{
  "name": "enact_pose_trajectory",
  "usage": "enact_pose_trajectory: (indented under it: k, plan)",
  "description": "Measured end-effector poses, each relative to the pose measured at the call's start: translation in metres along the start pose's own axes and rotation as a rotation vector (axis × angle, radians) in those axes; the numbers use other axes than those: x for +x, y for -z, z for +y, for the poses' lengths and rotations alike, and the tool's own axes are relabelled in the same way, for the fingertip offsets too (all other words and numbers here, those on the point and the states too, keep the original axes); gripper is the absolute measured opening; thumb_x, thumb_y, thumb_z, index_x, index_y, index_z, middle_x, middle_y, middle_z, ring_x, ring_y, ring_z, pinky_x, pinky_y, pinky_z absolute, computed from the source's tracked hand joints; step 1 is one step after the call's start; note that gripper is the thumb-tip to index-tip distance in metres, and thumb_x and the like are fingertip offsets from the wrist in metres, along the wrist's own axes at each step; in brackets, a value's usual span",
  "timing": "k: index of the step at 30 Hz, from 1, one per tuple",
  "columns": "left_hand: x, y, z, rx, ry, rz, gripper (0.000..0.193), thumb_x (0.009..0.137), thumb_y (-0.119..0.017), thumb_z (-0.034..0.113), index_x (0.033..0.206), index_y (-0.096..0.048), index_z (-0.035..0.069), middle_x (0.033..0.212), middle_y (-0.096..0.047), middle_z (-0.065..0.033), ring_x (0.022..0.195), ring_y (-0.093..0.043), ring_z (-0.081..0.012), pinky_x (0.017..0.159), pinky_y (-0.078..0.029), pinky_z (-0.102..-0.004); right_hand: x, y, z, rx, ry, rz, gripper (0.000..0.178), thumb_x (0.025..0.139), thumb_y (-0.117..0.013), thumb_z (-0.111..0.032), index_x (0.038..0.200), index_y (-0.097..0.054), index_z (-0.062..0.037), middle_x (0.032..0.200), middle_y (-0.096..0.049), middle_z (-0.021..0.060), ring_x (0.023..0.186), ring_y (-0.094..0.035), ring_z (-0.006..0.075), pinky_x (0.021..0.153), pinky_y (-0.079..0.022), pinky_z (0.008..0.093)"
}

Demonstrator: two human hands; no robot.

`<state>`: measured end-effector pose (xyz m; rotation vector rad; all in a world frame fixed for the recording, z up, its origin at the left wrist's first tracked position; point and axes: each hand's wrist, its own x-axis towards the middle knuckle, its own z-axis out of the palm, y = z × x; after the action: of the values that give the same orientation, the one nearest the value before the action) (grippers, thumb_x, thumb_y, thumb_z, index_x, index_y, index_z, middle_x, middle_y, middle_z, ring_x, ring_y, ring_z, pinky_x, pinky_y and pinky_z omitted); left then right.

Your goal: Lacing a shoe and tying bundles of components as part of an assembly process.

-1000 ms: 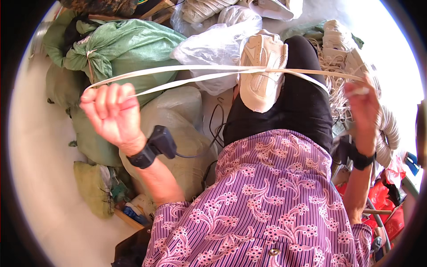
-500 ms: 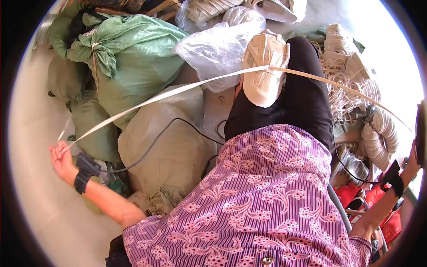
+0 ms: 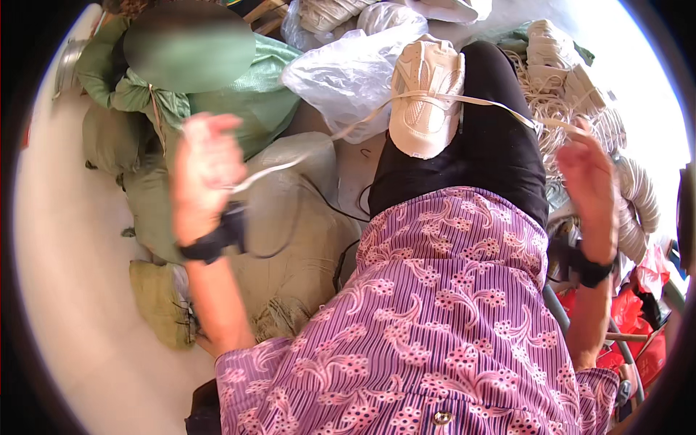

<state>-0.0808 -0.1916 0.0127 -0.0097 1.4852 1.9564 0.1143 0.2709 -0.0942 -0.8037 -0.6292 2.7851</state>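
A cream sneaker [image 3: 426, 129] rests toe toward me on my thighs, between the black trouser legs. A whitish shoelace [image 3: 500, 104] runs across its upper and stretches out to both sides. Out to the left, my left hand [image 3: 209, 170], blurred by motion, is closed on one end of the lace, which sags in a curve from it. At the right, my right hand [image 3: 586, 168] is closed too, gripping the other end in its fingers. Each wrist wears a black band.
Green sacks [image 3: 272, 80] and a pale plastic bag [image 3: 290, 239] fill the left side. A clear plastic bag [image 3: 355, 72] lies beyond the shoe. White shoes and a tangle of laces [image 3: 551, 112] pile up at the right, with red bags [image 3: 638, 326] nearer me.
Both hands have come inward from far out at the sides, the left one also moving up. The lace, earlier pulled out long above the shoe, now lies across the upper and is slacker.
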Motion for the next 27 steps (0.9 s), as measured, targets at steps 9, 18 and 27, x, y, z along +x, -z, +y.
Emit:
enact_pose_trajectory:
  k: [9, 18, 27]
  plan:
    - [0.08, -0.173, -0.122, 0.38, 0.051, -0.303, 0.029, 0.099, -0.045, 0.026, 0.113, -0.061, 0.006, 0.068, -0.052, 0.0022, 0.052, -0.048, -0.0053, 0.046, -0.037, -0.0177, 0.008, -0.069, 0.08, -0.162, -0.157, -0.249, 0.017, 0.091, -0.057, -0.011, 0.105, -0.058, -0.0018, 0.091, -0.064, 0.0042, 0.079, -0.062, 0.0116, 0.079, -0.051, 0.0252]
    - [0.084, -0.178, -0.134, 0.478, -0.199, -0.199, 0.023, 0.095, -0.054, 0.021, 0.107, -0.064, 0.005, 0.074, -0.057, 0.0026, 0.056, -0.047, -0.0032, 0.05, -0.037, -0.0164, -0.002, -0.07, 0.093, -0.562, -0.193, -0.195, 0.016, 0.09, -0.061, -0.021, 0.089, -0.06, -0.005, 0.079, -0.058, -0.0017, 0.07, -0.054, 0.0043, 0.068, -0.045, 0.0188]
    - [0.074, -0.175, -0.145, 1.016, -0.662, -0.168, 0.029, 0.088, -0.058, 0.004, 0.117, -0.059, 0.001, 0.089, -0.065, -0.0089, 0.082, -0.064, -0.0158, 0.069, -0.05, -0.0268, 0.001, -0.07, 0.09, -0.192, -0.331, -0.147, 0.013, 0.09, -0.06, -0.02, 0.085, -0.06, -0.009, 0.073, -0.053, -0.0038, 0.068, -0.049, 0.0047, 0.064, -0.041, 0.0213]
